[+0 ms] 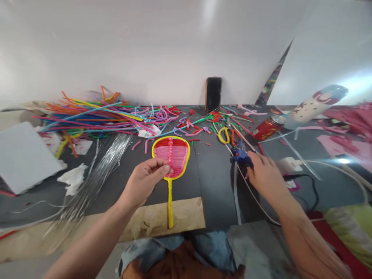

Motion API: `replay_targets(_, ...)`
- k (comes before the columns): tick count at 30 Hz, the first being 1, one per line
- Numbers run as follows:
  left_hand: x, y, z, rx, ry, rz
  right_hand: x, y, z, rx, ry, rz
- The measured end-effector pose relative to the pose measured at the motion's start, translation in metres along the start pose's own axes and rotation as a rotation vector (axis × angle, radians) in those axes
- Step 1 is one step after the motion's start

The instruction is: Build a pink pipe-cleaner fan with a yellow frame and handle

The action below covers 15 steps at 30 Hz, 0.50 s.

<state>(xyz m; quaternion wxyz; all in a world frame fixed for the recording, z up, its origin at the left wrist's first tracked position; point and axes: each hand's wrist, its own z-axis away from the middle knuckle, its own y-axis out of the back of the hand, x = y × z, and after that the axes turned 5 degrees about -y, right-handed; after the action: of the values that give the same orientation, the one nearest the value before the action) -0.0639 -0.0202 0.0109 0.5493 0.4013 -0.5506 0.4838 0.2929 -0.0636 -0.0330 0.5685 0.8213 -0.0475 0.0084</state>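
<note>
A fan-shaped craft piece (180,157) with a yellow rim, red and pink rows and a yellow stem lies on the dark table. Down its middle runs a line of small pink beads. Over its lower part, my left hand (145,180) pinches a small pink bead (171,169) between thumb and forefinger. At the right, my right hand (263,170) closes round a blue glue gun (241,155); a clear glue stick (237,193) extends from near it toward me. The fingers partly hide the gun's handle.
Colourful pipe cleaners (99,114) heap at the back left, beside clear sticks (95,178). Scissors (224,135) and scraps lie near the glue gun. A phone (213,93) leans on the wall. A red can (269,127), a bottle (316,104) and cables occupy the right.
</note>
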Motion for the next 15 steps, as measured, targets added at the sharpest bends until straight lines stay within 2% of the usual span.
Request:
replay_targets(4, -0.008, -0.001, -0.009, 0.082, 0.013, 0.141, 0.004, -0.020, -0.014, -0.054, 0.016, 0.081)
replay_targets(7, -0.017, 0.001, -0.010, 0.086, 0.068, 0.187, 0.008, -0.026, -0.021, -0.093, 0.039, 0.099)
replay_targets(11, -0.021, 0.002, -0.009, 0.079, 0.112, 0.193, 0.008, -0.009, -0.027, -0.150, 0.040, 0.107)
replay_targets(13, -0.020, 0.002, -0.008, 0.079, 0.130, 0.206, 0.006, 0.007, -0.029, -0.154, -0.055, 0.099)
replay_targets(15, -0.019, 0.003, -0.007, 0.080, 0.151, 0.226, 0.005, 0.022, -0.029, -0.101, -0.155, 0.038)
